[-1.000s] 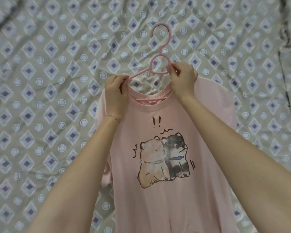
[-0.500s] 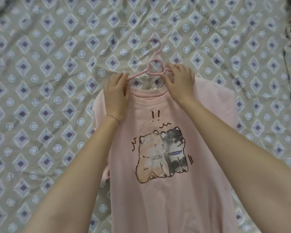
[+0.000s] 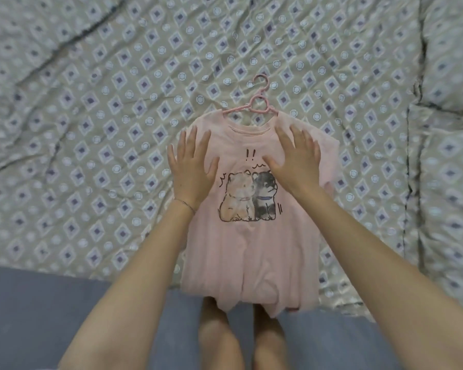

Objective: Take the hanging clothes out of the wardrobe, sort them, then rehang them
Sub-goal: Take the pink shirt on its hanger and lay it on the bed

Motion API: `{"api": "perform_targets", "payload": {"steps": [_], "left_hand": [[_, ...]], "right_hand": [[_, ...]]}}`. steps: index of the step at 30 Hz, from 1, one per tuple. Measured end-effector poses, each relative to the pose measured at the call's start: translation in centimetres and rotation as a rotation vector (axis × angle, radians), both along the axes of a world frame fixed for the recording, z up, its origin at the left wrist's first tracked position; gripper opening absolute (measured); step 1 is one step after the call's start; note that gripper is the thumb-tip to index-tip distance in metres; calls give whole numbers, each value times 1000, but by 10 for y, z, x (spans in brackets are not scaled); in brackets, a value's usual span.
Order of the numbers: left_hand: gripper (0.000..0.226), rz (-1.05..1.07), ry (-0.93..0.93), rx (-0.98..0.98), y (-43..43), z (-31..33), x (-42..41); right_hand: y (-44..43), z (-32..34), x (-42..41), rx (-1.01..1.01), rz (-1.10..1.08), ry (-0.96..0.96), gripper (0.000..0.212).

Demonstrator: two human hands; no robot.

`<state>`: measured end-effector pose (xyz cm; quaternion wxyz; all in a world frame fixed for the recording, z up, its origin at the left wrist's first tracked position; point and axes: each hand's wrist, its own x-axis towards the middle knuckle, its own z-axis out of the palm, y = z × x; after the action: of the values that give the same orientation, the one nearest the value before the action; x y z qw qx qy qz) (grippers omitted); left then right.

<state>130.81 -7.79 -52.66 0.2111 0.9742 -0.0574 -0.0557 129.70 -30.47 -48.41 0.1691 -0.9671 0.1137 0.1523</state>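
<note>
**Q:** Hands first, what have you got?

**Me:** My left hand (image 3: 191,166) is spread flat on the chest of the pale pink T-shirt with two cartoon puppies printed on it (image 3: 251,249), and there's a thin bracelet (image 3: 185,204) at that wrist. My right hand (image 3: 296,158) lies flat on the other side, just above the print. Both have straight, splayed fingers and grip nothing.

**Q:** And the shirt itself?

**Me:** It's face up on the beige quilted bedspread with purple diamonds (image 3: 91,129). The pink plastic hanger (image 3: 254,105) is threaded through the collar, with its hook pointing away from me. The hem droops over the bed's edge, above the blue-grey strip (image 3: 38,303) near my legs.

**Q:** So you're smoothing it?

**Me:** That's my read: it's on the hanger and wants tidying before it goes back on the rail. To do it well, I'd sweep outward from the collar towards the sleeves with light palms. The sleeve under my right hand looks bunched. I'd also check that both shoulders sit evenly on the hanger arms, then lift by the hook, not the cloth.
</note>
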Motion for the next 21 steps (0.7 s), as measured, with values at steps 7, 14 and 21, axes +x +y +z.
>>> {"api": "perform_targets", "payload": {"steps": [7,14,21], "left_hand": [[61,288,43,-21,44,98,-134],[71,555,33,65,111,156,-274],[68,878,-79,118,176,196,-428]], "right_hand": [[55,88,-81,-6,241,58,70],[148,143,-163,68,635,-57,66],[248,172,-267,143,981,-93,67]]}}
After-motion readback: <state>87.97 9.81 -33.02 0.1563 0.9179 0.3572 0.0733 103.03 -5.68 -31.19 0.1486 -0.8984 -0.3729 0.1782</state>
